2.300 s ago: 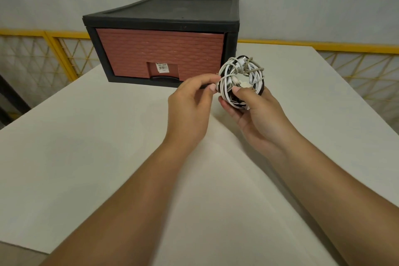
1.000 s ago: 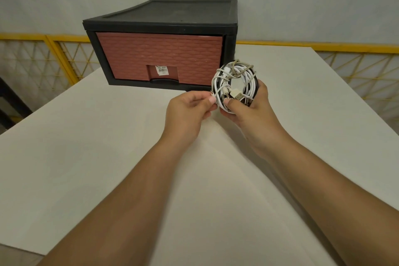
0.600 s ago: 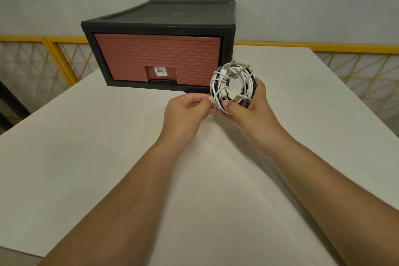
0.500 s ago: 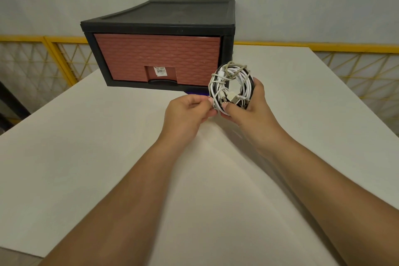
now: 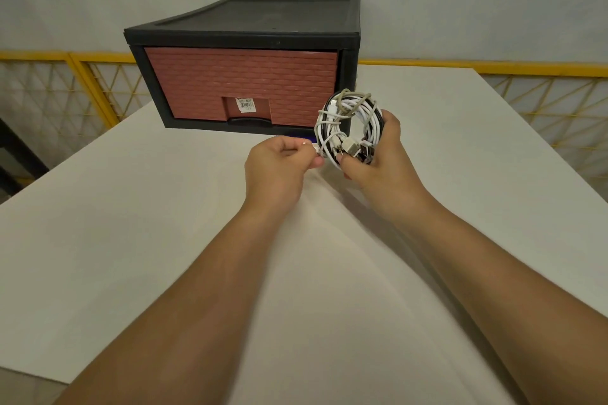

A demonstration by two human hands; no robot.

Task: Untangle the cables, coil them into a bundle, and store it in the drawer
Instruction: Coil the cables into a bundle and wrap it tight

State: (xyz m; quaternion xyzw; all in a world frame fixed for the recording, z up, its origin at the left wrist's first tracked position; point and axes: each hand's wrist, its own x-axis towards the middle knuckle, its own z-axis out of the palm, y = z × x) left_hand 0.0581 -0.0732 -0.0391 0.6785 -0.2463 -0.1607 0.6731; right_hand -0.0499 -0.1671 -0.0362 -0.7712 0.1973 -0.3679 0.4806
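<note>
A coiled bundle of white, grey and black cables (image 5: 357, 115) is held upright above the table, just in front of the drawer unit's right corner. My right hand (image 5: 378, 161) grips the coil's lower right side, thumb pressed over the plugs at its bottom. My left hand (image 5: 279, 164) pinches a white cable end (image 5: 315, 149) at the coil's lower left. The black drawer unit (image 5: 250, 23) stands at the table's far side, and its brick-red drawer (image 5: 240, 85) is closed.
The white table (image 5: 131, 240) stretches wide around my arms. A yellow lattice railing (image 5: 543, 99) runs behind the table on both sides, with a grey wall beyond. A label sticks above the drawer's handle recess (image 5: 246, 104).
The bundle has stayed in my right hand, turning slightly. My left hand has shifted from the coil's edge to pinching a loose white end and pulling it a little leftward.
</note>
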